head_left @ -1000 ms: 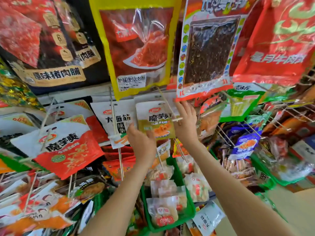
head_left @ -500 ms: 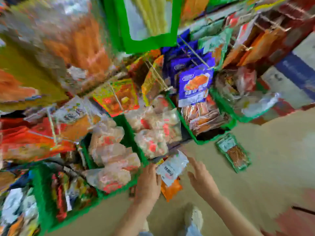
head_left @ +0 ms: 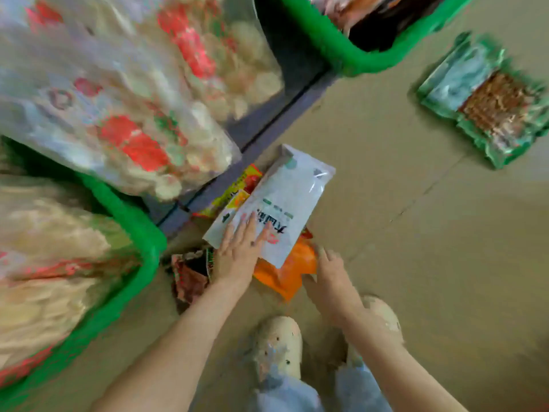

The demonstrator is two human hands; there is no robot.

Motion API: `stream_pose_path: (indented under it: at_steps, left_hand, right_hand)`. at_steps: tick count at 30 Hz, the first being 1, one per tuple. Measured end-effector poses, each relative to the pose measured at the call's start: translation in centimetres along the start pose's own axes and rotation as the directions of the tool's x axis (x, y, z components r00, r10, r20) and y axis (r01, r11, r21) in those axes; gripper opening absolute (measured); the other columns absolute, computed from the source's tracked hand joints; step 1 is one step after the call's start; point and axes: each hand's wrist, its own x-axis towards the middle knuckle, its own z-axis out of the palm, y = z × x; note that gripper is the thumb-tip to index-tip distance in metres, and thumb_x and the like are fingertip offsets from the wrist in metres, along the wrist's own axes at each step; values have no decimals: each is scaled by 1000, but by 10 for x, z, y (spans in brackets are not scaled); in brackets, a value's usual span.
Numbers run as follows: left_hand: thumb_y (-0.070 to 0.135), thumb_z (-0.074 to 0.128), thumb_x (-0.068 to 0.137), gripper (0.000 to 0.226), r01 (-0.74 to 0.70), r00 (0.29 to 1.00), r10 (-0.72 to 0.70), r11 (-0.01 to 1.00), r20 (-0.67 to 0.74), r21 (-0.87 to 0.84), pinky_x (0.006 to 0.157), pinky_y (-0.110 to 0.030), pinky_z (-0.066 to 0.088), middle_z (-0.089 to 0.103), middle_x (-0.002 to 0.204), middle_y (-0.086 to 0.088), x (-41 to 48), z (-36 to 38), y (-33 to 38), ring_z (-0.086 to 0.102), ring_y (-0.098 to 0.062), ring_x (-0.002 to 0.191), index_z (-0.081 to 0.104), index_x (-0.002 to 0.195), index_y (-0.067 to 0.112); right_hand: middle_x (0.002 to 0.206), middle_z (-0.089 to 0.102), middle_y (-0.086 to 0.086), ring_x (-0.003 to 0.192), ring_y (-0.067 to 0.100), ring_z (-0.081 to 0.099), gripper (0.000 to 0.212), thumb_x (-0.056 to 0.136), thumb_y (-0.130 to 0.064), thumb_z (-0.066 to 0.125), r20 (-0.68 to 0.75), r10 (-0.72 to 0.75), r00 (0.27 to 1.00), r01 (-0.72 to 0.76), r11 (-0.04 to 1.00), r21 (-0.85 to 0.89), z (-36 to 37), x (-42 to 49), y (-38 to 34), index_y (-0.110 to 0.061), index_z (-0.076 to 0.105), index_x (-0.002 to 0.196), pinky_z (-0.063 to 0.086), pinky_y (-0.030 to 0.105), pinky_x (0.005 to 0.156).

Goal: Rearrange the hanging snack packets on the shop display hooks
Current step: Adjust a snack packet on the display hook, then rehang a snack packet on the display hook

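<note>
Glossy white film marks the white packet (head_left: 285, 200), a flat rectangular pouch with a sealed top strip, which lies on the tan floor (head_left: 416, 233) against the dark base of the display. A second ago both hands were raised at the wire hooks beside a hanging packet. Since then the view has swung down, and the hands have dropped to the fallen stock. The left hand (head_left: 240, 251) now lies flat and released on the pouch's lower end, fingers straight. The right hand (head_left: 329, 275) touches the crumpled orange packet (head_left: 285, 275), which is partly under the white one. Its fingers are bent, but blur hides whether they have taken hold. This looks like gathering dropped packets for rehanging, with the hooks themselves out of view. A yellow-red packet (head_left: 234, 191) peeks out beside the base, and a creased dark packet (head_left: 190, 272) lies just left of the wrist. Well apart, a green packet (head_left: 487, 102) with a clear window onto brown contents lies alone. Puffy clear bags (head_left: 118, 114) bulge over the smooth rim of a green basket (head_left: 142, 233). The slick film would likely slide under a flat palm, so an edge pinch seems needed.
</note>
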Motion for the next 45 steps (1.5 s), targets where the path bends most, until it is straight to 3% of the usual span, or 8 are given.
stream_pose_path:
  at_steps: [4,10,15,18,22,27,37,45]
  left_hand:
    - [14,34,84,49,-90,996,87,992,32,92,107,-45,30,57,129,-16,9,63,-3,56,-32,118,48,131,14]
    - [12,57,80,7,-144,965,127,988,-228,-62,86,-37,48,65,73,-4,7,4,3,66,-23,80,56,87,12]
    - [13,63,79,7,-95,952,43,983,-303,-159,60,-32,47,57,64,-1,-20,-157,17,59,-21,62,56,81,15]
    - [10,48,81,11,-45,955,-15,980,-297,-196,55,-30,48,57,61,-1,-53,-284,18,59,-21,59,59,81,13]
    - [11,69,55,25,61,980,-99,975,-172,-214,43,-23,39,55,52,0,-109,-472,8,56,-18,48,68,80,14]
    - [9,53,90,21,305,935,-354,780,17,-546,69,-37,46,65,98,-13,-189,-605,-11,61,-33,91,61,109,11]
    - [23,48,97,24,224,779,-506,776,-370,-590,59,-32,35,57,72,-7,-325,-710,-88,53,-25,70,58,84,5]
    - [32,49,95,23,309,713,-638,658,-290,-687,66,-36,45,55,79,4,-467,-705,-202,50,-14,74,58,85,13]
  right_hand:
    - [147,34,9,132,31,33,75,78,-14,64,-73,-117,990,117,993,-2,53,47,7,-10,28,144,34,46,104]
    - [131,51,10,120,32,42,57,75,4,56,-223,-143,964,182,969,166,47,26,-24,-7,48,130,25,23,100]
    - [86,63,6,80,27,47,12,81,-12,58,-361,-194,912,241,966,90,-72,-53,-84,-11,67,89,41,29,73]
    - [72,57,4,76,25,46,18,80,-24,55,-306,-299,904,304,952,-33,-160,-115,-138,-11,67,77,42,31,65]
    - [70,56,5,75,25,46,26,82,-34,54,-171,-451,876,439,892,-103,-262,-219,-220,-14,71,83,39,31,64]
    - [75,58,9,78,20,43,15,85,-20,62,-76,-592,803,581,804,-122,-342,-336,-314,-8,72,86,32,30,68]
    - [84,60,-2,87,17,54,17,84,-28,65,-55,-773,632,758,631,-165,-351,-438,-478,-15,70,93,44,33,72]
    - [82,57,-8,81,8,47,12,86,-19,65,50,-887,460,875,443,-194,-259,-496,-606,-14,70,96,33,5,65]
